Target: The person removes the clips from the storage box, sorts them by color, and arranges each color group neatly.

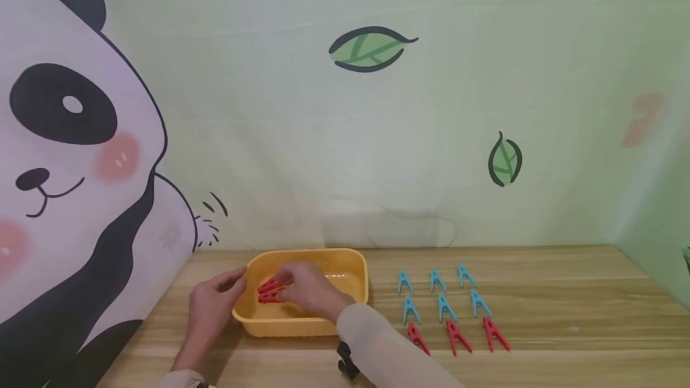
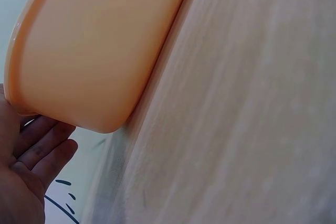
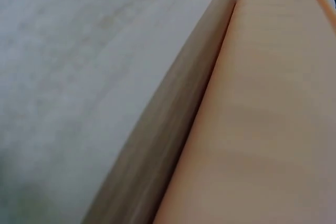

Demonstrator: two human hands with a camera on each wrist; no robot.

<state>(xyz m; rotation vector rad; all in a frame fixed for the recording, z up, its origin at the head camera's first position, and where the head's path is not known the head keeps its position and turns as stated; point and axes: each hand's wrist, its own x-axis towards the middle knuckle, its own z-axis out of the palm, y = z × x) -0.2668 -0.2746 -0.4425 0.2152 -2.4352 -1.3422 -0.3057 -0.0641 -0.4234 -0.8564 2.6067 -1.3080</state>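
Observation:
A yellow plastic basin [image 1: 302, 327] stands on the wooden table. My left hand [image 1: 212, 307] is at its left end, thumb and fingers pinching the rim; in the left wrist view the fingers [image 2: 44, 142] lie along the outside of the end wall. Reaching over the near wall, my right hand [image 1: 309, 286] is inside the basin and pinches a red clothespin [image 1: 271, 297] low at the left side. Another red clothespin [image 1: 269, 285] lies just behind it. In the right wrist view the basin's long side wall [image 3: 262, 108] hides the right hand.
Right of the basin, several blue clothespins [image 1: 408, 309] lie in two rows. A row of three red clothespins [image 1: 458, 337] is nearer me, the leftmost close to my right sleeve [image 1: 383, 346]. A panda-printed backdrop [image 1: 259, 106] rises behind the wooden table [image 1: 566, 304].

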